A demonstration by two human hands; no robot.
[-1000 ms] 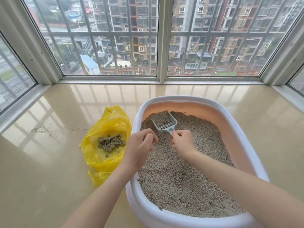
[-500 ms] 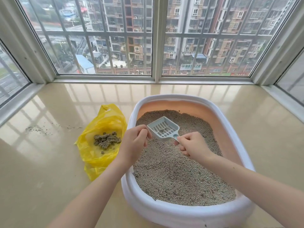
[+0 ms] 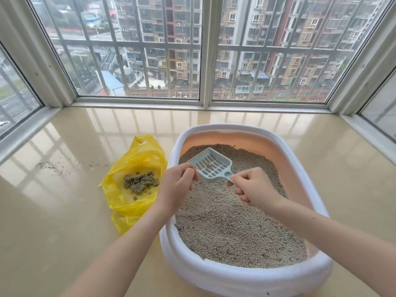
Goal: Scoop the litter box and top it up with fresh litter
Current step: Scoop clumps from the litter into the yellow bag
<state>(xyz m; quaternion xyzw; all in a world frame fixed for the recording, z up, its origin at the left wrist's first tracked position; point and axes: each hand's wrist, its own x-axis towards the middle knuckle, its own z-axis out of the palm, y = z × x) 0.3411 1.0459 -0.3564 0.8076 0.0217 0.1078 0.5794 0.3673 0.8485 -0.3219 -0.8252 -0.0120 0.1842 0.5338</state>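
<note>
Right hand [image 3: 252,187] pinches scoop [image 3: 211,166] handle, held over litter box [image 3: 300,151] — loose grains sift back. Left hand [image 3: 177,185] curled, empty — touching scoop's edge.

- The right hand [image 3: 255,188] pinches the handle of a pale blue slotted scoop [image 3: 211,165] above the grey litter [image 3: 235,221].
- The left hand [image 3: 177,185], fingers curled, touches the scoop's edge.
- A white-rimmed litter box [image 3: 246,277] sits just beside a yellow bag [image 3: 128,183] holding clumps [image 3: 140,183].
</note>
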